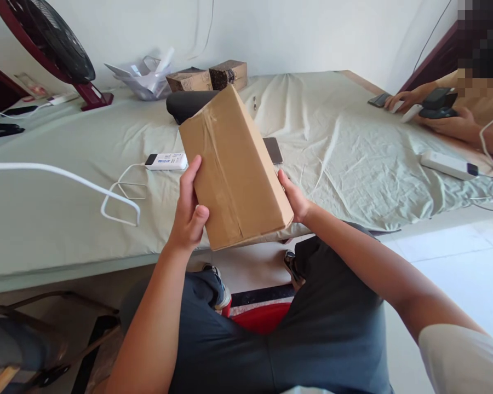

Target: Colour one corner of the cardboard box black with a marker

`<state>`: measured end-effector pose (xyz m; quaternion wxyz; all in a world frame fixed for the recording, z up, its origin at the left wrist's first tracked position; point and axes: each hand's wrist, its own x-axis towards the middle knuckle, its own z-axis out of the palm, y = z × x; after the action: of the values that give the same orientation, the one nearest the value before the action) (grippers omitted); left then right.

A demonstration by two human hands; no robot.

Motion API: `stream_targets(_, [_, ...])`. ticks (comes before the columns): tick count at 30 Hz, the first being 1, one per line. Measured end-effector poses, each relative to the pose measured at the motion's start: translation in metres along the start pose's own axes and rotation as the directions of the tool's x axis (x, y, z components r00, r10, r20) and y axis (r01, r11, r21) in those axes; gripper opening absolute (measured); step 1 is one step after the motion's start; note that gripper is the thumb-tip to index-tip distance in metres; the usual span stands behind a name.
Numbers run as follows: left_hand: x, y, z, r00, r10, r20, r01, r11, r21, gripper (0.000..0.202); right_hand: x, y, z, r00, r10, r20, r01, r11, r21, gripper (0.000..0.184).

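I hold a taped brown cardboard box (234, 169) tilted up in front of me, above the near edge of a table covered in pale green cloth (332, 142). My left hand (188, 210) grips the box's lower left edge, thumb on the front face. My right hand (293, 197) clasps its right side, fingers hidden behind it. A dark phone (274, 149) lies on the cloth just behind the box.
A white power bank (166, 161) with a looping white cable (121, 202) lies left of the box. Two small brown boxes (207, 77), a black cylinder (187, 104), a plastic bag (145, 74) and a fan (57, 44) stand at the back. Another person's hands (443, 112) hold devices at right.
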<state>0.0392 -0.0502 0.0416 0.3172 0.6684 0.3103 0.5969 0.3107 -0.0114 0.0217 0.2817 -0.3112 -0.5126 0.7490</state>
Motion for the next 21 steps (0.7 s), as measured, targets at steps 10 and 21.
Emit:
stream_targets(10, [0.01,0.003,-0.007,0.964,-0.022,-0.265,0.09,0.965,0.248,0.039,-0.001,-0.001,0.003,0.987,0.015,0.159,-0.073,0.928,0.366,0.105])
stream_targets(21, [0.008,-0.007,-0.004,0.928,-0.355,-0.109,0.319,0.913,-0.255,0.057,0.002,-0.005,-0.01,0.939,-0.341,-0.052,0.342,0.939,0.024,0.094])
